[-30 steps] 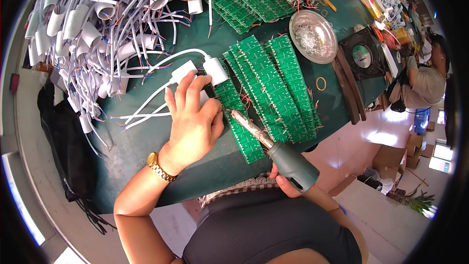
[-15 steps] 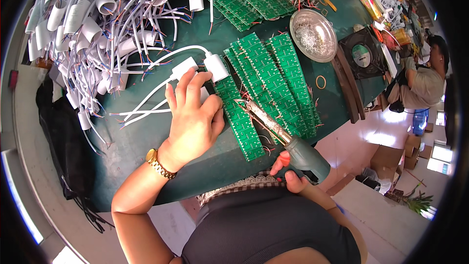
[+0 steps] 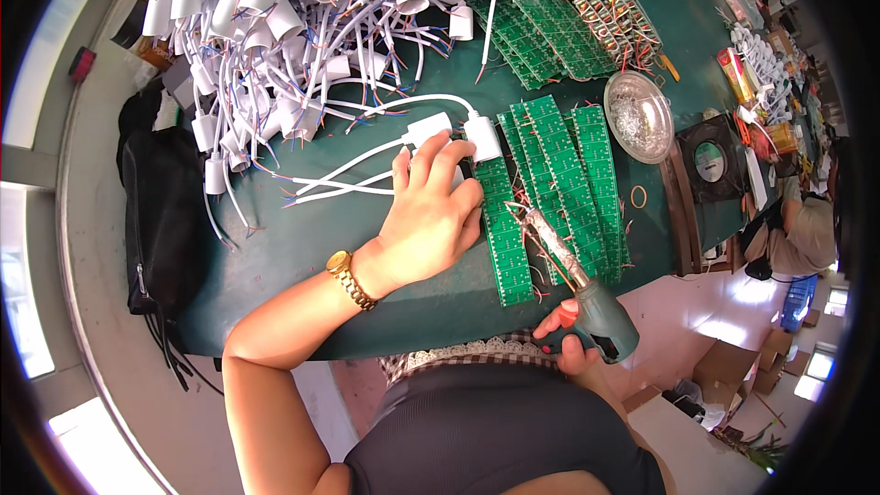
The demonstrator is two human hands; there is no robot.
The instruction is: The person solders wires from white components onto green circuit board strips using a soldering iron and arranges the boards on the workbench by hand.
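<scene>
My left hand [image 3: 423,220] lies palm down on the table, fingers bent around a white plastic housing [image 3: 456,181] that is mostly covered by them. Two more white housings touch or lie close to its fingertips: a tilted one [image 3: 428,129] and a cylindrical one [image 3: 482,138], each with a white cable. Their cable ends fan out to the left. My right hand [image 3: 570,341] grips a dark green soldering iron [image 3: 605,321] near the table's front edge. The iron's metal tip points up and left over green circuit board strips [image 3: 561,179], apparently without touching them.
A big heap of white cabled housings [image 3: 275,23] fills the back left. Behind are more green boards [image 3: 550,32] and wired components [image 3: 605,0]. To the right stand a metal dish [image 3: 639,117] and a black fan [image 3: 710,158]. A black bag [image 3: 165,211] hangs left; another person [image 3: 811,234] sits far right.
The whole view has shifted, so the table's contents appear farther right. Relative to the housings and boards, both hands have hardly moved, and the soldering iron is still gripped.
</scene>
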